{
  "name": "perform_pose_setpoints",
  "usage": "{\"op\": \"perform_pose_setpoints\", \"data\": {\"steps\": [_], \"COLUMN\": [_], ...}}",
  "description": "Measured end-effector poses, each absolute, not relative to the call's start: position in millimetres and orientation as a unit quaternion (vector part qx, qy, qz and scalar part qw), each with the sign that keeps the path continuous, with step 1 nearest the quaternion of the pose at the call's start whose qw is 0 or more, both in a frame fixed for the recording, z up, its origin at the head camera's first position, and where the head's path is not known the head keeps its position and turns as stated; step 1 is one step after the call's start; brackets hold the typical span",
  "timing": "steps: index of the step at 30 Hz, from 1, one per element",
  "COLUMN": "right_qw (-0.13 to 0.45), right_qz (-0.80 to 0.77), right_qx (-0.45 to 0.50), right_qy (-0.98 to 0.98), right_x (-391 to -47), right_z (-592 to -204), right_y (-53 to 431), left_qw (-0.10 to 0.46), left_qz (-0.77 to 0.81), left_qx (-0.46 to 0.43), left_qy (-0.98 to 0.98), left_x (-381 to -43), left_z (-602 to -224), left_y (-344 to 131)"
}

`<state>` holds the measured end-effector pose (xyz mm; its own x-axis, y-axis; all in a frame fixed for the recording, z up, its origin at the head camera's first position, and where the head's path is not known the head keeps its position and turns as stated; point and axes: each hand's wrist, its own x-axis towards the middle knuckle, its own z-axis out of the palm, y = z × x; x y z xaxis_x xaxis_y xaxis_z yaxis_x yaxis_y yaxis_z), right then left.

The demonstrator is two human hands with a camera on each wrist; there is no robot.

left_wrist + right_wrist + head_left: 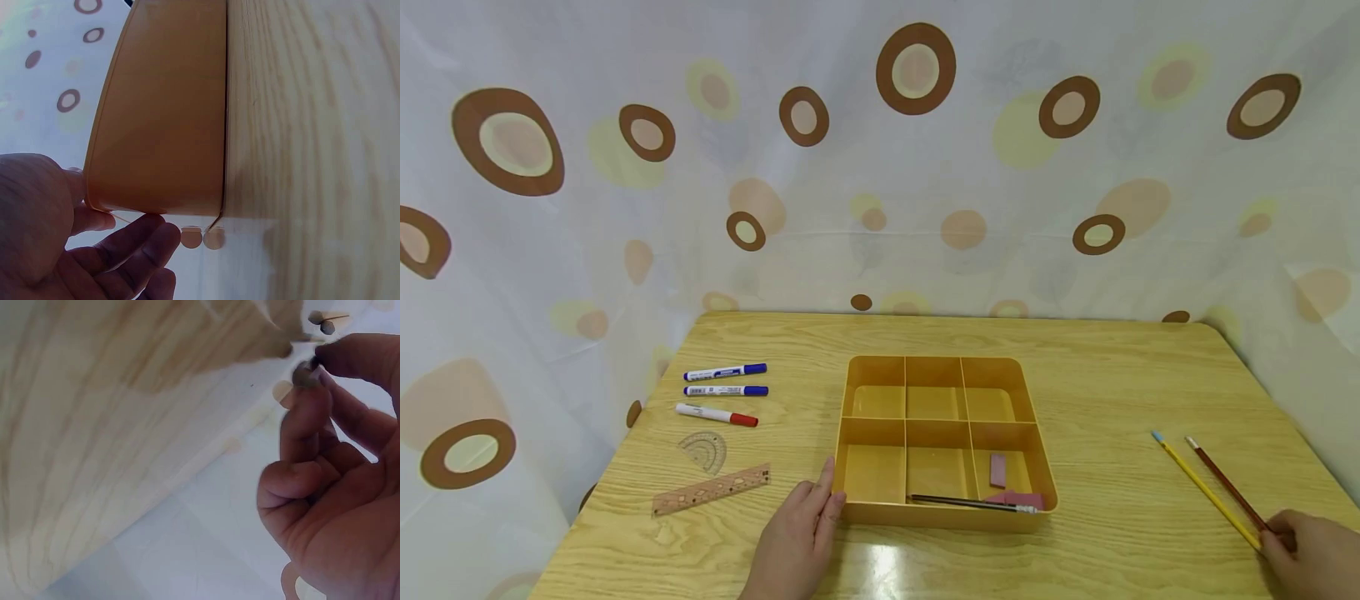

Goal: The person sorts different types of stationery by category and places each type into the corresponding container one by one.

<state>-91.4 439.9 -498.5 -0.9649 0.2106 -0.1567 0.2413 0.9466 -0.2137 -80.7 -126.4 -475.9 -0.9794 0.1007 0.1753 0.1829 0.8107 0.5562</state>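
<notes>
A yellow six-compartment tray (943, 515) lies on the table. My left hand (797, 533) grips its front left corner, thumb on the front and fingers along the left side. In the left wrist view that hand's fingers (144, 247) bend around the end of the tray wall (165, 112). At the far right, my right hand (1311, 554) pinches the near end of a dark red pencil (1225, 483). A yellow pencil (1202, 487) lies just left of it, its near end by the fingertips. The right wrist view shows the thumb and finger (309, 403) closed together; the pencil is barely visible there.
The tray's front right compartment holds pink erasers (997, 470), and a black pencil (970, 502) lies along the front compartments. On the left are two blue markers (722, 390), a red marker (715, 414), a protractor (705, 451) and a ruler (711, 490). A patterned curtain (820, 183) surrounds the table.
</notes>
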Motion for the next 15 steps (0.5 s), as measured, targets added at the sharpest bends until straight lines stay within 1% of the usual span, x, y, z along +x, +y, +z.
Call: {"op": "perform_pose_setpoints", "data": {"steps": [6, 12, 15], "right_qw": [-0.024, -0.052, -0.079], "right_qz": [-0.128, -0.110, -0.106], "right_qx": [0.092, 0.076, 0.061], "right_qy": [0.987, 0.990, 0.989], "right_x": [-92.0, -93.6, -94.2], "right_z": [-493.2, -476.8, -467.3], "right_y": [436.6, 417.7, 404.9], "left_qw": [0.068, 0.072, 0.068], "left_qz": [-0.293, -0.293, -0.294], "left_qx": [-0.074, -0.077, -0.077], "left_qy": [-0.951, -0.950, -0.950], "left_x": [-80.1, -80.7, -80.5], "left_z": [-474.8, -476.1, -476.2], "left_y": [-125.9, -126.4, -126.8]}}
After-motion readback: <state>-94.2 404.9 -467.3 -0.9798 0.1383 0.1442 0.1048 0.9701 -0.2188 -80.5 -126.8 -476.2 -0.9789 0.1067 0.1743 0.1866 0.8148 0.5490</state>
